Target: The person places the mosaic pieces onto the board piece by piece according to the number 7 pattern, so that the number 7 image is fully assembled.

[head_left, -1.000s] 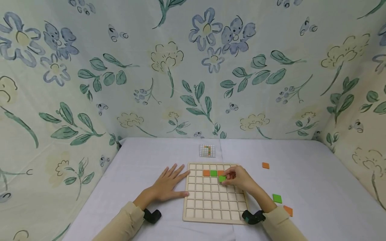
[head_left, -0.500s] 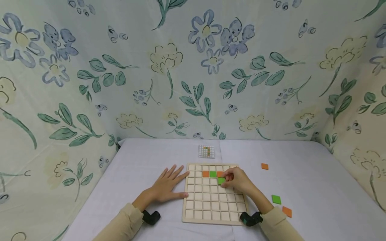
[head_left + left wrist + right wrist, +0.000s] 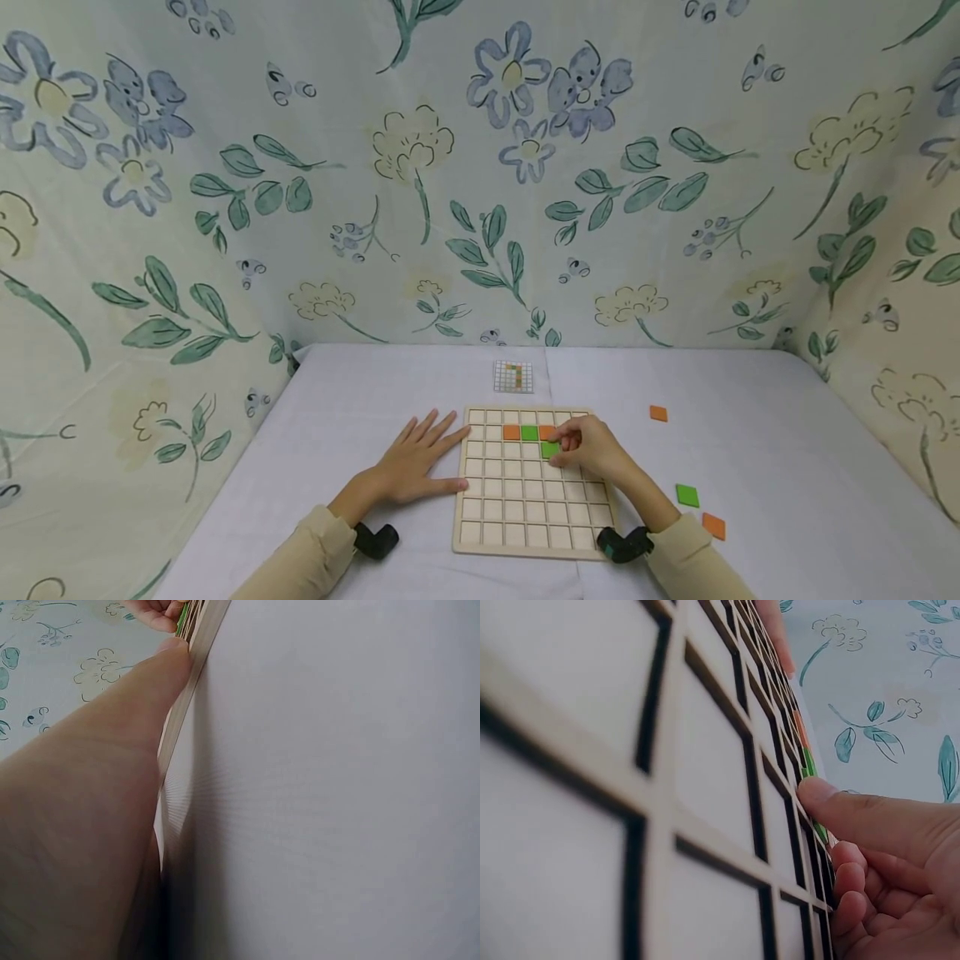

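In the head view, a wooden grid board (image 3: 515, 510) lies on the white cloth. An orange tile (image 3: 511, 432), a green tile (image 3: 529, 433) and another orange tile (image 3: 547, 432) form a row near its far side. My right hand (image 3: 594, 448) reaches over the board, curled thumb and fingers at the edges of a second green tile (image 3: 550, 450), which sits in the cell below the row's right end. The right wrist view has the thumb (image 3: 840, 806) right at that tile. My left hand (image 3: 412, 464) lies spread on the cloth, thumb and forefinger against the board's left edge.
Beyond the board lies a small card (image 3: 513, 377) printed with a coloured grid pattern. To the right are a loose orange tile (image 3: 658, 414), a green tile (image 3: 687, 496) and another orange tile (image 3: 714, 527). A floral curtain (image 3: 450, 250) stands behind the table.
The second green tile, tilted over the board a second ago, has come down flat into its cell under my right hand. My left hand has stayed in place.
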A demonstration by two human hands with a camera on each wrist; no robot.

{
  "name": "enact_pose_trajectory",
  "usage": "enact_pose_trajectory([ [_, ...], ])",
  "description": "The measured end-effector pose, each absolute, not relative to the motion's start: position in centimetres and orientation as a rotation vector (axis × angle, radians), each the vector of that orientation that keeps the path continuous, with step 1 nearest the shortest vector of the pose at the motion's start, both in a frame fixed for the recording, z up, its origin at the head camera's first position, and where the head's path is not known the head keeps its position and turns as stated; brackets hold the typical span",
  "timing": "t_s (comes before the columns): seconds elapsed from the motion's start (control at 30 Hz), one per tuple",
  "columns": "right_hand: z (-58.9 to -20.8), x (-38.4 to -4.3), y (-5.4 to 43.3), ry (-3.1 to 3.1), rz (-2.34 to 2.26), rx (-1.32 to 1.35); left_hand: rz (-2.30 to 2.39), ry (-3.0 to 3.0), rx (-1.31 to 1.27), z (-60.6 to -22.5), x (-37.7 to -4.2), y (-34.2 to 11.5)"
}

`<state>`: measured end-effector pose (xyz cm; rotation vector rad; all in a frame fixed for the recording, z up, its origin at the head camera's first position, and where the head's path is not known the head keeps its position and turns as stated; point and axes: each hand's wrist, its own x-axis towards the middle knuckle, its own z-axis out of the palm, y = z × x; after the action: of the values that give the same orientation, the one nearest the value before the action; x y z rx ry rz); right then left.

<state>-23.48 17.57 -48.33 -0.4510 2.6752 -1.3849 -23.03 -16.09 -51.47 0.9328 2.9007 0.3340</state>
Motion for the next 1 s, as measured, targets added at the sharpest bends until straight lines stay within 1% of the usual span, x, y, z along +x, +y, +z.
enact_pose_trajectory([
  [0.3, -47.7, -23.6, 19.1, 2.586, -1.495, -0.436, 0.39, 2.899, 0.961, -51.3, -22.9, -16.0],
  [0.6, -47.1, -24.3, 21.9, 2.66, -1.522, -0.281, 0.359, 2.897, 0.946, -51.3, -22.9, -16.1],
  [1.0, -46.7, -25.3, 26.9, 2.854, -1.475, -0.127, 0.35, 2.901, 0.935, -51.5, -23.0, -16.1],
])
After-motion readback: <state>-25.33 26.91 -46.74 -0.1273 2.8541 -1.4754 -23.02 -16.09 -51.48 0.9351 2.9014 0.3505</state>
